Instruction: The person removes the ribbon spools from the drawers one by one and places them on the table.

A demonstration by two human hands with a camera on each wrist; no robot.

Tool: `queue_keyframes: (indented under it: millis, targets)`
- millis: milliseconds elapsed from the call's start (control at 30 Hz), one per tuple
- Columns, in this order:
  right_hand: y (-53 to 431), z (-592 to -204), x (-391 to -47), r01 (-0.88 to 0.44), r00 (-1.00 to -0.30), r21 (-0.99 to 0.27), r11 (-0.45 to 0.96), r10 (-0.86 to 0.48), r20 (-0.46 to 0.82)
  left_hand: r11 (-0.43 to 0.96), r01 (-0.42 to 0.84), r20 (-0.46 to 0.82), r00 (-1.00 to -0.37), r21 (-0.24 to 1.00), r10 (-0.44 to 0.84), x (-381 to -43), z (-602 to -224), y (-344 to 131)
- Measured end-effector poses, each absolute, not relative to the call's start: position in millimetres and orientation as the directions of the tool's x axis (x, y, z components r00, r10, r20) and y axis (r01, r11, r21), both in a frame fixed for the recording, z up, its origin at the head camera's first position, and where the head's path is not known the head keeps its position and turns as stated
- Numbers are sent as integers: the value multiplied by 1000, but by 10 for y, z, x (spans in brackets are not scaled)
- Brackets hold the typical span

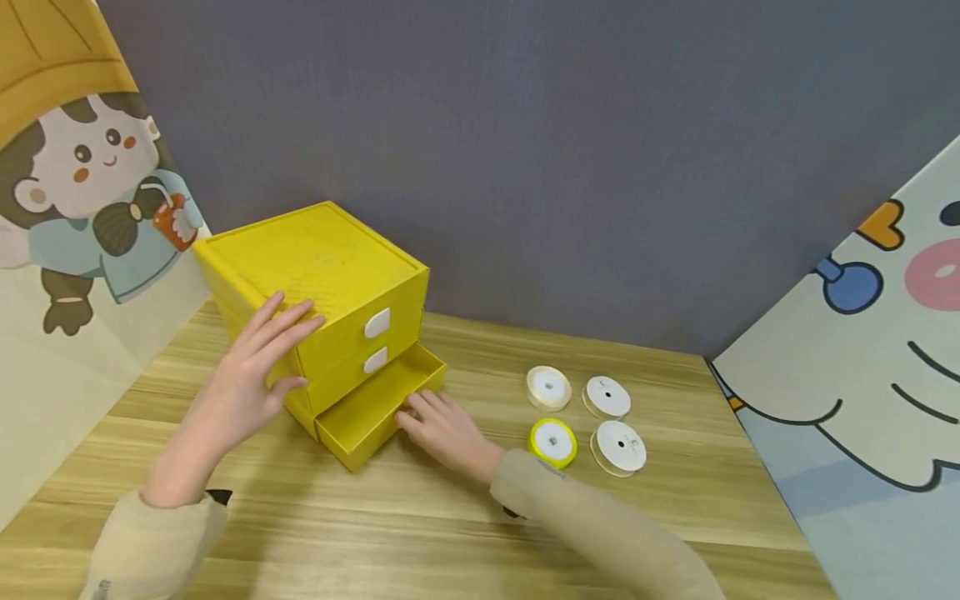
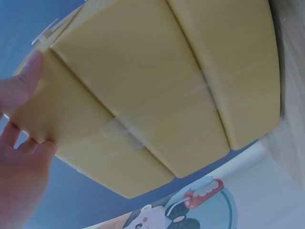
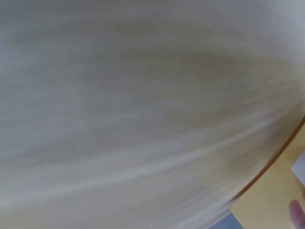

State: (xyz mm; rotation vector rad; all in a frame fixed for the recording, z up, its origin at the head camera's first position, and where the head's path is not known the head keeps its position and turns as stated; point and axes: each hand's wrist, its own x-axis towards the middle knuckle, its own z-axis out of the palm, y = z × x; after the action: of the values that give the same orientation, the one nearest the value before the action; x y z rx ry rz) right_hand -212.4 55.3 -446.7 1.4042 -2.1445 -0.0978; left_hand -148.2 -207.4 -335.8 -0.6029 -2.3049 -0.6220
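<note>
A yellow three-drawer box (image 1: 315, 258) stands on the wooden table, its bottom drawer (image 1: 390, 392) pulled out with a bare floor showing. The upper two drawers are closed, each with a white tab handle (image 1: 377, 323). My left hand (image 1: 243, 375) rests at the box's near top edge, fingers fairly straight and thumb along the side. In the left wrist view, this hand (image 2: 24, 138) touches the yellow side. At the pulled-out drawer's front, my right hand (image 1: 446, 429) has curled fingers and grips its handle, hidden in the head view. A white handle (image 3: 300, 167) and fingertip show in the right wrist view.
Right of the box lie several ribbon spools: a cream one (image 1: 548, 388), a yellow one (image 1: 552, 442) and two white ones, one at the back (image 1: 607, 397) and one in front (image 1: 618, 447). A grey wall (image 1: 525, 167) rises behind; cartoon-printed panels flank the table.
</note>
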Motion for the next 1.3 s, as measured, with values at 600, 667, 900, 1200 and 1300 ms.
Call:
queue_keyframes:
  millis: [600, 667, 900, 1200, 1300]
  targets:
    - [104, -4549, -2241, -779, -350, 288, 558, -767, 538, 803, 549, 666, -691, 230, 282, -1463, -3329, -2089]
    - [60, -4561, -2250, -768, -373, 280, 577, -757, 536, 804, 550, 669, -688, 227, 281, -1465, -3332, -2086]
    - [-32, -4567, -2249, -729, -427, 262, 633, -718, 549, 804, 546, 672, -689, 235, 271, -1465, -3340, -2075]
    - [-87, -4549, -2242, -707, -460, 248, 662, -698, 548, 804, 548, 678, -683, 231, 271, -1457, -3322, -2067]
    - [-110, -4553, -2238, -700, -464, 252, 668, -694, 550, 804, 551, 684, -677, 224, 273, -1450, -3326, -2072]
